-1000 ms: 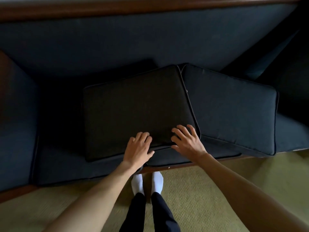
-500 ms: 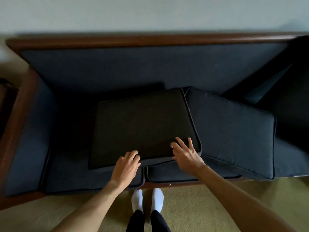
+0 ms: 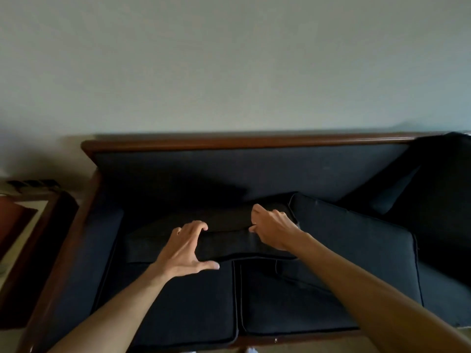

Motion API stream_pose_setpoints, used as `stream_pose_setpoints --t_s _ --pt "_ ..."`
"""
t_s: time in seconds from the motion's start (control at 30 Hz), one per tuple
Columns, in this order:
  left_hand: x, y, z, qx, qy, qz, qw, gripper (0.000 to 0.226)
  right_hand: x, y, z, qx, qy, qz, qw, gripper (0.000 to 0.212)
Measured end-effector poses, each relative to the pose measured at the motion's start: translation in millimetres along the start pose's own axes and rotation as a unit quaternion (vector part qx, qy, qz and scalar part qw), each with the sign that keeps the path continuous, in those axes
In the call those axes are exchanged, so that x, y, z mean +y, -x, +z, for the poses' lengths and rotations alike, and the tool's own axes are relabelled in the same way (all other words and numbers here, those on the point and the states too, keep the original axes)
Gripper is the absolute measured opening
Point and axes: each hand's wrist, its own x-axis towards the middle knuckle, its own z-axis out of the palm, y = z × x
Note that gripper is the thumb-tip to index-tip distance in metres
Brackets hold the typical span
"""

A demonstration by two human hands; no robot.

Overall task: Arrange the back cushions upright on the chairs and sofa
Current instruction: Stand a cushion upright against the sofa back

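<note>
A dark back cushion (image 3: 229, 244) lies on the left half of the navy sofa (image 3: 254, 169), its near edge raised off the seat. My left hand (image 3: 186, 250) grips that near edge, fingers on top and thumb below. My right hand (image 3: 275, 230) clutches the same cushion near its right corner. A second back cushion (image 3: 356, 250) lies flat and askew on the right seat, touching the held one. A third cushion (image 3: 438, 189) leans upright at the sofa's right end.
The sofa has a brown wooden top rail (image 3: 229, 142) against a pale wall. Two seat cushions (image 3: 191, 301) meet at a seam below my hands. A wooden side table (image 3: 25, 225) stands beyond the left armrest.
My view has tilted up to the wall. Both hands went from resting on the cushion's near edge to gripping it, and that edge has risen off the seat.
</note>
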Motion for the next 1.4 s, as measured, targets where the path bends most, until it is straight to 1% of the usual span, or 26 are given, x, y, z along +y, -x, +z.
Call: stream_pose_setpoints --t_s 0.03,0.07,0.1,0.13,0.2,0.27,0.3,0.33,0.37,0.4,0.43,0.47,0.5,0.53,0.57,0.6,0.7,0.77,0.9,1.1,1.2,1.33,1.4 --pt "-3.0 -1.9 -3.4 -0.031 -0.027 -0.009 0.999 0.121 -7.0 -5.5 -5.6 0.005 -0.007 0.007 1.0 0.024" --pt "-5.9 -4.2 -5.2 -0.053 -0.062 -0.011 0.997 0.136 -13.0 -11.1 -8.1 0.011 -0.012 0.015 1.0 0.025" --pt "-7.8 -7.9 -5.0 -0.062 -0.098 -0.011 0.993 0.14 -18.8 -14.5 -10.1 0.013 -0.009 0.02 1.0 0.025" --pt "-10.4 -13.1 -3.9 -0.06 -0.128 -0.011 0.99 0.136 -23.3 -18.6 -9.1 0.017 -0.002 0.023 1.0 0.026" --pt "-20.0 -25.8 -5.2 -0.05 -0.166 -0.019 0.985 0.121 -31.8 -24.7 -2.7 0.045 0.009 0.028 0.999 0.027" --pt "-34.8 -35.1 -8.3 -0.044 -0.16 -0.025 0.986 0.11 -35.5 -25.1 6.5 0.123 -0.001 0.027 0.992 0.025" --pt "-42.0 -37.4 -9.6 -0.046 -0.154 -0.025 0.987 0.108 -34.6 -20.7 9.4 0.154 -0.019 0.037 0.987 0.028" --pt "-48.5 -39.1 -11.1 -0.047 -0.151 -0.02 0.987 0.106 -30.8 -13.7 12.0 0.166 -0.035 0.052 0.984 0.042" --pt "-53.8 -40.9 -12.3 -0.049 -0.147 -0.015 0.988 0.105 -26.1 -3.8 13.8 0.149 -0.038 0.071 0.986 0.066" --pt "-57.2 -42.2 -13.4 -0.051 -0.141 -0.009 0.989 0.103 -21.0 6.7 17.4 0.108 -0.026 0.083 0.99 0.093" --pt "-58.6 -43.9 -13.7 -0.054 -0.133 -0.002 0.99 0.101 -16.5 17.2 23.0 0.059 -0.005 0.09 0.994 0.115" --pt "-58.0 -46.7 -13.7 -0.054 -0.127 0.009 0.99 0.099 -12.1 25.0 29.9 0.01 0.016 0.093 0.996 0.129" --pt "-55.6 -49.4 -12.8 -0.054 -0.121 0.017 0.991 0.097 -8.9 29.5 37.8 -0.03 0.033 0.097 0.994 0.135" --pt "-51.9 -52.3 -12.3 -0.058 -0.119 0.02 0.991 0.096 -6.6 30.9 46.7 -0.05 0.041 0.101 0.993 0.136" --pt "-48.3 -55.5 -12.0 -0.06 -0.12 0.023 0.991 0.095 -5.1 30.3 55.0 -0.05 0.042 0.113 0.991 0.132" --pt "-45.5 -58.5 -11.7 -0.058 -0.121 0.025 0.991 0.094 -3.6 28.6 60.5 -0.034 0.037 0.129 0.99 0.124" --pt "-43.2 -65.6 -17.4 -0.031 -0.115 0.035 0.992 0.091 -0.2 21.3 59.0 0.051 -0.01 0.165 0.985 0.096" --pt "-45.1 -69.2 -27.2 -0.015 -0.114 0.038 0.993 0.09 2.7 14.6 51.2 0.097 -0.023 0.154 0.983 0.088" --pt "-52.7 -69.8 -54.7 -0.002 -0.111 0.029 0.993 0.089 4.1 -0.7 25.6 0.138 -0.027 0.119 0.983 0.086" --pt "-66.0 -58.6 -86.4 -0.012 -0.119 -0.005 0.993 0.09 -5.3 -30.2 1.9 0.097 -0.037 0.084 0.991 0.093" --pt "-78.5 -50.5 -88.3 -0.019 -0.128 -0.019 0.991 0.09 -14.2 -42.4 10.3 0.088 -0.05 0.078 0.992 0.095" --pt "-96.2 -33.3 -71.8 -0.031 -0.128 -0.042 0.99 0.088 -25.2 -60.7 38.1 0.063 -0.063 0.079 0.993 0.093" --pt "-100.3 -26.2 -62.2 -0.019 -0.131 -0.04 0.99 0.088 -30.1 -65.3 50.7 0.061 -0.05 0.089 0.993 0.094"
